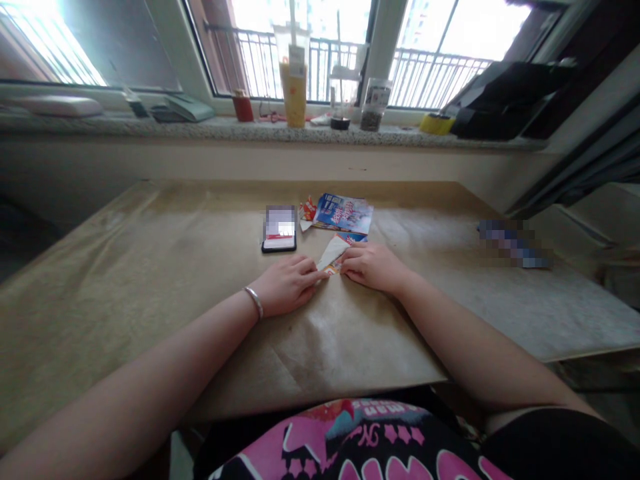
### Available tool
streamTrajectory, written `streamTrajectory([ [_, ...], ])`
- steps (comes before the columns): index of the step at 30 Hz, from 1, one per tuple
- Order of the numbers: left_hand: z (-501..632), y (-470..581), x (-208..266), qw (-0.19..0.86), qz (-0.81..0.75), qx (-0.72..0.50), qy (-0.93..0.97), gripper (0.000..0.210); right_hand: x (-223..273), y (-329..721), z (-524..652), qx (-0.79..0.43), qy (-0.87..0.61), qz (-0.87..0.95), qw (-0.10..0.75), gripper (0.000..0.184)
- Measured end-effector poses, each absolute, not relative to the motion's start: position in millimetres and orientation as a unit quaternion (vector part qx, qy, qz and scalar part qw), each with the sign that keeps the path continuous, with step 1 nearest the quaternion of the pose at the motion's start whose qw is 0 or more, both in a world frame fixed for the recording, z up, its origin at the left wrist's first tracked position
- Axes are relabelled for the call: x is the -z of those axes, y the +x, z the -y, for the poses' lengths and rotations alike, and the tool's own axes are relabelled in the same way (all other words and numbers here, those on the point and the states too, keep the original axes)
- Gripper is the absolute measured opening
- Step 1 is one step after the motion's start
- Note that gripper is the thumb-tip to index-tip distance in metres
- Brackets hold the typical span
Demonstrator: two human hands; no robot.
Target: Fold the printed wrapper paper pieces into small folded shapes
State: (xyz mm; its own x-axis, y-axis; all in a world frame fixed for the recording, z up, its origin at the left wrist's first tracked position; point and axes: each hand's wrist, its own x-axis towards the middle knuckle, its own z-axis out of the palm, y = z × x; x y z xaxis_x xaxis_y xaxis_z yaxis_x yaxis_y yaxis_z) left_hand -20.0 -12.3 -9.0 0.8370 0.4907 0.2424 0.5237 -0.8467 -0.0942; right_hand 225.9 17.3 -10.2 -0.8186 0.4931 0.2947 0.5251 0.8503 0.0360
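A partly folded sheet of printed paper (334,252) lies on the table in front of me, its white back showing on a slanted flap and coloured print at its edges. At its lower left corner, my left hand (290,283) is closed on the edge, fingertips pressing it against the tabletop. My right hand (373,267) has curled fingers closed on the paper's right side and covers part of it. Just beyond are a stack of blue printed flyers (345,212) and a small red-and-white folded paper piece (307,212).
A phone (279,243) with a lit screen lies left of the flyers. A blurred blue item (515,245) rests at the table's right side. On the windowsill (200,128) stand a tall cup of yellow drink (293,93), a red jar (243,107), yellow tape (437,124) and a black bag (495,100).
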Motion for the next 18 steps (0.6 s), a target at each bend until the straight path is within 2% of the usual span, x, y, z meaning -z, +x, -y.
streamTrajectory([
  [18,8,-23,7,0.059,0.255,0.106,-0.959,0.03,0,241,-16,0.047,-0.334,0.937,0.093,0.017],
])
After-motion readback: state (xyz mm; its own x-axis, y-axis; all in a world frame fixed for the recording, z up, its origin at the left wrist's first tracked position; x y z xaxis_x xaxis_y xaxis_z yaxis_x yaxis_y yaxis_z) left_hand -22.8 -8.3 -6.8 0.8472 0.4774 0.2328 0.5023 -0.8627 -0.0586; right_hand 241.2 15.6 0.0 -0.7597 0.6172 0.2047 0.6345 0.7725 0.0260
